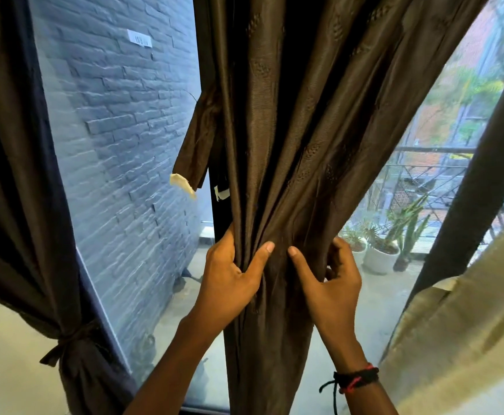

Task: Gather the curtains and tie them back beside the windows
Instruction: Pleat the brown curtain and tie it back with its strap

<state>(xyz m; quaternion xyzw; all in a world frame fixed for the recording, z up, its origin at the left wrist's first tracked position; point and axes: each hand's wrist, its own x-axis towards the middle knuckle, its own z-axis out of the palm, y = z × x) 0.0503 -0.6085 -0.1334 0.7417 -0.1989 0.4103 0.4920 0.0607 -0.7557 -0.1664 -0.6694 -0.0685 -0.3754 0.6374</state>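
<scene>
A dark brown curtain [298, 121] hangs down the middle, bunched into folds at waist height. My left hand [229, 274] grips the bundle from its left side, fingers wrapped behind the cloth and thumb in front. My right hand [331, 280] clutches the folds from the right, thumb pressed on the front. A loose brown tie strap [197, 142] with a pale tag at its end dangles to the left of the curtain, above my hands. At the far left another dark curtain [26, 187] hangs gathered, a knotted tie [71, 342] around it.
Window glass behind shows a grey brick wall [125, 145] on the left and a balcony with potted plants [388, 244] on the right. A dark window frame post [466, 205] slants at right, and a beige curtain [460, 333] fills the lower right.
</scene>
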